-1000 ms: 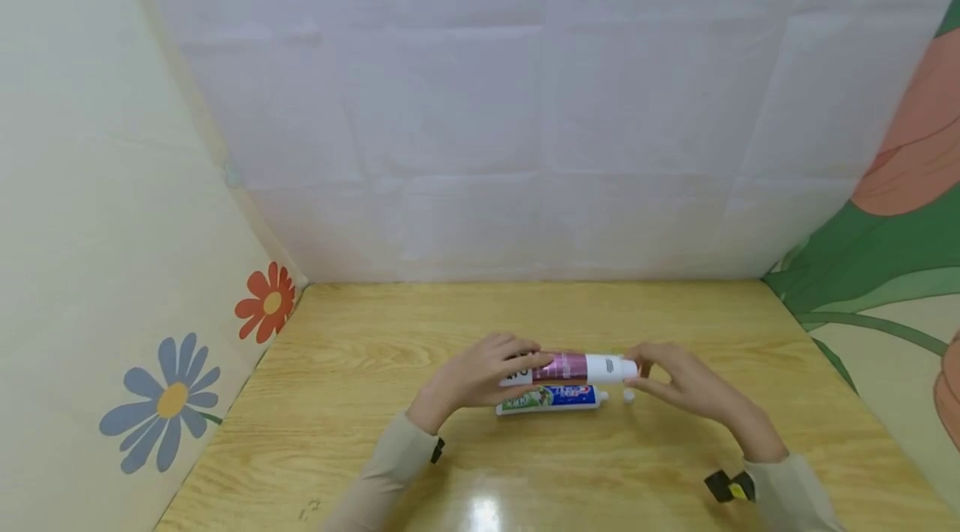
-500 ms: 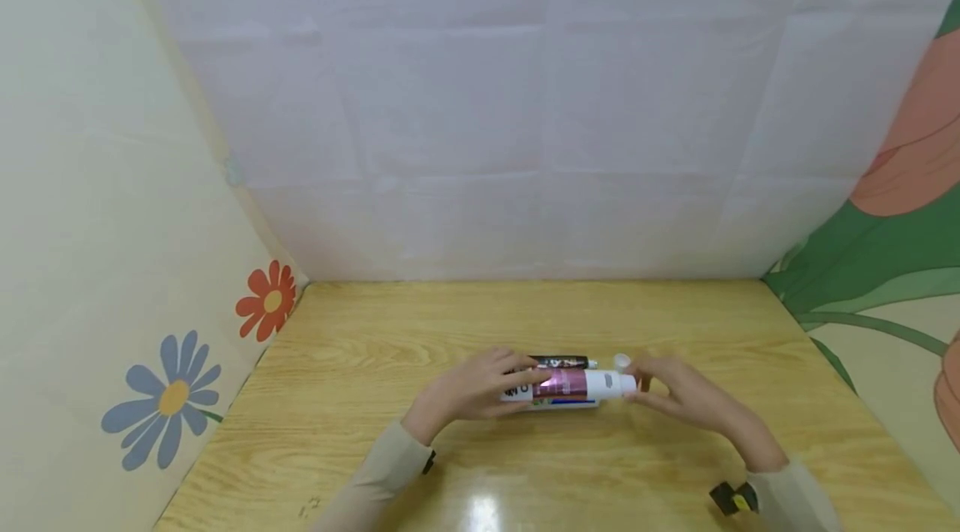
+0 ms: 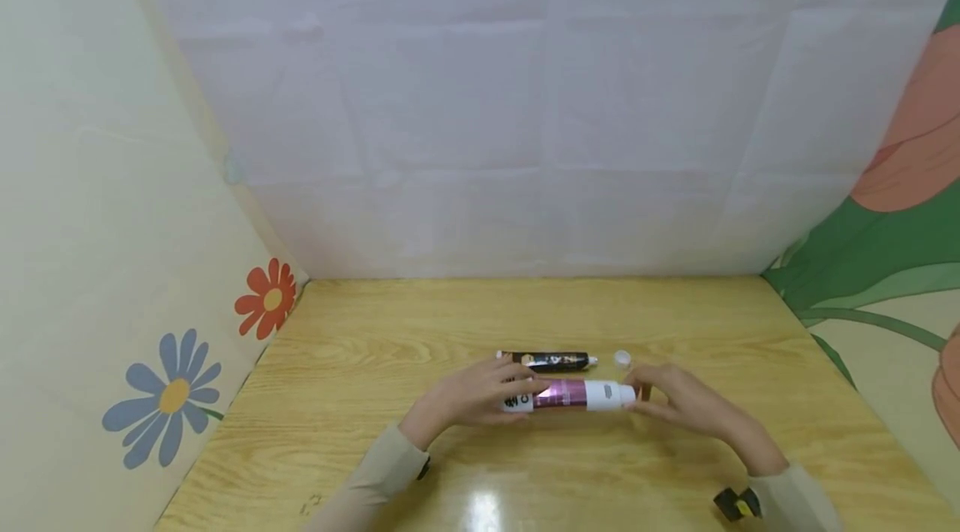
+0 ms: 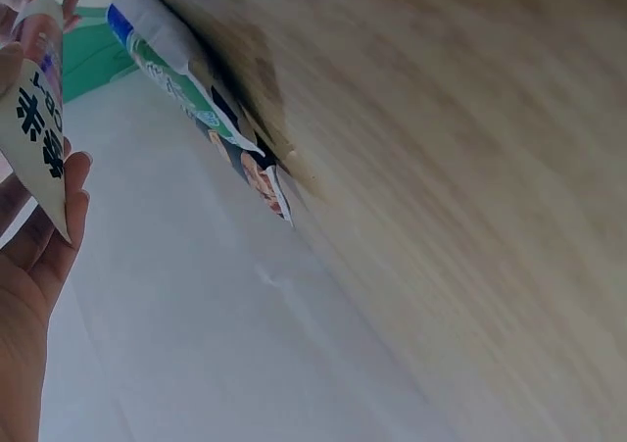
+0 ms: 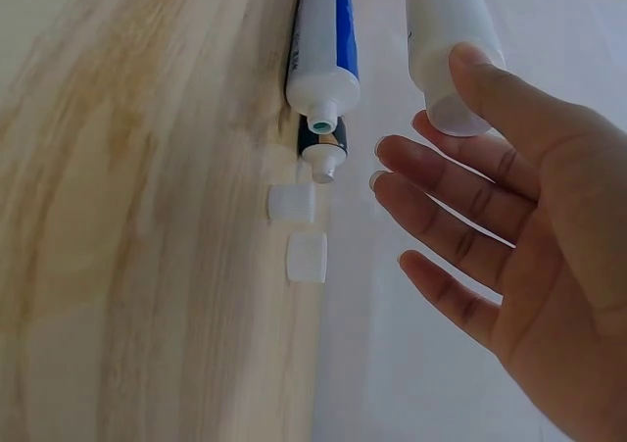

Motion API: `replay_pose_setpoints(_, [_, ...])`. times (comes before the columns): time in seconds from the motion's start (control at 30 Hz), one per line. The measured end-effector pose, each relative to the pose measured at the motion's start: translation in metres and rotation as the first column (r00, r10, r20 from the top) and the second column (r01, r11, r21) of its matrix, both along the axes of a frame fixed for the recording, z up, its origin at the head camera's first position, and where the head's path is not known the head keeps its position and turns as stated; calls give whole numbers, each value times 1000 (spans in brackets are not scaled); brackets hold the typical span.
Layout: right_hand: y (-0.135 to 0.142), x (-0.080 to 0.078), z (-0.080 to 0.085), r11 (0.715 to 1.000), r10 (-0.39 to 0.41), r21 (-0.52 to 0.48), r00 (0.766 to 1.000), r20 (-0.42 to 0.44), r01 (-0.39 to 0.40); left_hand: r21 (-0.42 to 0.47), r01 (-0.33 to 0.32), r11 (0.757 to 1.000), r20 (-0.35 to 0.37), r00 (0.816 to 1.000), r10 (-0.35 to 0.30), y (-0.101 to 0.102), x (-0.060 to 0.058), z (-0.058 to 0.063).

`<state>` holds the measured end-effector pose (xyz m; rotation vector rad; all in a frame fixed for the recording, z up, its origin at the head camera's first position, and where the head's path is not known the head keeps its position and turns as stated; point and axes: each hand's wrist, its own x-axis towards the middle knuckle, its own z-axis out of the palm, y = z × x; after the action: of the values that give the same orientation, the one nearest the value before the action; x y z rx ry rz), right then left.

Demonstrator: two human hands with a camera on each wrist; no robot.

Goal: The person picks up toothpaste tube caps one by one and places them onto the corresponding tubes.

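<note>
My left hand [image 3: 476, 392] grips the flat end of a pink and white toothpaste tube [image 3: 562, 393], held above the table in the head view. At the tube's other end, my right hand [image 3: 682, 399] pinches its white cap [image 5: 458, 114] between thumb and index finger. Beyond it lies a black toothpaste tube [image 3: 558, 361] with its nozzle bare. A blue and green toothpaste tube [image 5: 323, 60], also uncapped, is hidden under the held tube in the head view. Two loose white caps show in the right wrist view, a nearer cap [image 5: 308, 257] and a farther cap [image 5: 292, 203].
The wooden table [image 3: 375, 323] reaches back to a white sheet [image 3: 480, 140]. A flower-painted wall [image 3: 172, 265] stands on the left, and another painted wall [image 3: 900, 265] borders the right side.
Both hands have brought the pink and white tube down and towards the person. It now covers the blue and green tube, while the black tube and a loose cap have come into sight.
</note>
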<state>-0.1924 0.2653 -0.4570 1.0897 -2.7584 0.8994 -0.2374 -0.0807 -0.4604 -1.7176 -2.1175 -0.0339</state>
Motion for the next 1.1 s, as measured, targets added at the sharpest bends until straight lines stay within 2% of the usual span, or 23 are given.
replay_pose_setpoints(0.23, [-3, 3, -4, 1000, 15, 16, 999, 48, -16, -21, 2, 1000, 59, 998, -1, -3, 5, -4])
replay_pose_setpoints(0.57, [-4, 2, -6, 999, -7, 42, 993, 118, 2, -4, 17, 1000, 60, 998, -17, -4, 5, -7])
replay_pose_setpoints(0.73, [-4, 2, -7, 998, -5, 60, 989, 150, -4, -25, 27, 999, 66, 998, -25, -5, 8, -7])
replay_pose_setpoints(0.87, [-3, 2, -9, 998, 19, 55, 991, 131, -26, -62, 14, 998, 92, 996, -9, -5, 10, -9])
replay_pose_setpoints(1.1, [-2, 3, -14, 998, 52, 35, 996, 78, -55, -102, -3, 995, 90, 996, 12, -4, 12, -9])
